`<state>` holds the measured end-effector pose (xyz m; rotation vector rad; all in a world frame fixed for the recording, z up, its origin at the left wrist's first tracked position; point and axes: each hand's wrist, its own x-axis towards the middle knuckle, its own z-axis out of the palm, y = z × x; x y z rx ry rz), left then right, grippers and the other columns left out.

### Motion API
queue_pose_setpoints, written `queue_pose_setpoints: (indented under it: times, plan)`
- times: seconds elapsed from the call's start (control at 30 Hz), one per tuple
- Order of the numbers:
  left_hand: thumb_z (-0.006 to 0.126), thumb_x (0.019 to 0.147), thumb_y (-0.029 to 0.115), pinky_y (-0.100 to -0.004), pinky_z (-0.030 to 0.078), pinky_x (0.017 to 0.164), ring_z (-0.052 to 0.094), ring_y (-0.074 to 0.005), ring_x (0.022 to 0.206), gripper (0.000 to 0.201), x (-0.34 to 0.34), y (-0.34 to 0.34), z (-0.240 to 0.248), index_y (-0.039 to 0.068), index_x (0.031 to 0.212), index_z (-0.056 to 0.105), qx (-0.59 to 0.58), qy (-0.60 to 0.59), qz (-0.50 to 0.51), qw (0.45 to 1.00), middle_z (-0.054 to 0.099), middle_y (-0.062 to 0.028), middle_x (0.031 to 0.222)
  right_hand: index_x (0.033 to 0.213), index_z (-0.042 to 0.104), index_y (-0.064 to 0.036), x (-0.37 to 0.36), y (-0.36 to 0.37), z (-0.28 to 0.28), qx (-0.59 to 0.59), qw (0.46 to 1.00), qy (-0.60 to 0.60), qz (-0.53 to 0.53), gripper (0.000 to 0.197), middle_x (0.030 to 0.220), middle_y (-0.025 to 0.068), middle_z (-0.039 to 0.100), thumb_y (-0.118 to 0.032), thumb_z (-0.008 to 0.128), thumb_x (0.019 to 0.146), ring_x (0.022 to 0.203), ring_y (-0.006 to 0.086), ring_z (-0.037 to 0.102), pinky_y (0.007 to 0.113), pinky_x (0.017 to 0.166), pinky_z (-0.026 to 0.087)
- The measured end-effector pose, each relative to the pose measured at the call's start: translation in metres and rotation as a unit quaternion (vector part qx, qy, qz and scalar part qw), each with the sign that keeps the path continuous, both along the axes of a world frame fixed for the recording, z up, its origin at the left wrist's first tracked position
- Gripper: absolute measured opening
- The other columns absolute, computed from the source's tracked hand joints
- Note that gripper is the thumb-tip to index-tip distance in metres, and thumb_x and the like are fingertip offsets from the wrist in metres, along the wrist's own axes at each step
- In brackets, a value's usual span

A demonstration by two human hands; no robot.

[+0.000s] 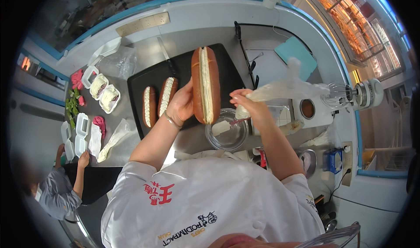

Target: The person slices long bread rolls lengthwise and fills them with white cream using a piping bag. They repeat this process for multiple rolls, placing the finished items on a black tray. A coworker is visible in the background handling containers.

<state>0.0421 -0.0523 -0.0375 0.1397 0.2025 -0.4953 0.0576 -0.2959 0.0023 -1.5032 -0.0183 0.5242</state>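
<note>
My left hand (183,103) is closed round a long brown bread roll (198,79), split lengthwise with a strip of pale cream along the slit. My right hand (250,103) grips a clear piping bag (280,89) with cream in its lower end. The bag's tip sits to the right of the roll, apart from it. Below both hands stands a clear bowl (238,141) with a spatula (222,127) in it, its blade coated white. Two smaller cream-filled rolls, one outer (149,106) and one inner (167,95), lie on the black tray (190,60).
A knife (166,55) crosses the tray's far edge. On the left are foam boxes (109,98), another piping bag (114,141) and a co-worker (59,195) handling boxes. On the right are a mixer with a whisk (350,94), a brown-filled container (307,109) and a turquoise board (297,57).
</note>
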Motion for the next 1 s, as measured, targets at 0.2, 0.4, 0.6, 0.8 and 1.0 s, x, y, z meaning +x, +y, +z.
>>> queue_pose_setpoints:
  times: [0.2,0.4,0.6,0.8,1.0]
  plan:
    - [0.032,0.104,0.041,-0.0381,0.051,0.096,0.060,-0.0238,0.111,0.050,-0.057,-0.023,0.067,0.003,0.132,0.047,0.389,-0.127,0.123,0.904,0.058,-0.0133,0.125,0.081,0.054,-0.0064,0.003,0.042,0.007,-0.042,0.984,-0.167,0.052,0.024,0.102,0.0062,0.058,-0.015,0.076,0.081,0.092,0.0139,0.054,0.031,0.084,0.045]
    - [0.032,0.104,0.044,-0.0385,0.051,0.096,0.060,-0.0236,0.111,0.051,-0.076,-0.028,0.066,0.006,0.133,0.048,0.352,-0.180,0.188,0.899,0.058,-0.0123,0.126,0.081,0.053,-0.0067,-0.008,0.046,0.001,-0.005,0.964,-0.251,0.088,0.026,0.099,0.0069,0.057,-0.015,0.077,0.080,0.095,0.0154,0.055,0.032,0.085,0.045]
    - [0.032,0.103,0.046,-0.0387,0.051,0.096,0.060,-0.0233,0.112,0.051,-0.083,-0.040,0.081,0.008,0.132,0.050,0.238,-0.197,0.183,0.933,0.059,-0.0110,0.126,0.078,0.055,-0.0058,0.001,0.039,-0.034,-0.085,0.955,-0.269,0.092,0.024,0.101,0.0064,0.056,-0.016,0.076,0.082,0.094,0.0153,0.055,0.031,0.084,0.044]
    - [0.033,0.102,0.048,-0.0384,0.052,0.094,0.061,-0.0226,0.111,0.052,-0.079,-0.039,0.071,0.010,0.133,0.051,0.097,-0.154,0.122,0.976,0.060,-0.0094,0.126,0.081,0.058,-0.0038,-0.021,0.036,0.045,0.006,0.988,-0.133,0.084,0.021,0.098,0.0049,0.056,-0.018,0.074,0.084,0.089,0.0113,0.052,0.027,0.078,0.043]
    - [0.038,0.100,0.053,-0.0368,0.056,0.087,0.065,-0.0203,0.100,0.054,-0.071,-0.057,0.083,0.012,0.130,0.054,0.111,-0.106,0.045,0.987,0.064,-0.0063,0.118,0.093,0.061,-0.0036,0.013,0.035,0.040,-0.074,0.912,-0.404,0.012,0.028,0.096,0.0037,0.059,-0.025,0.076,0.083,0.084,0.0098,0.053,0.026,0.073,0.044]
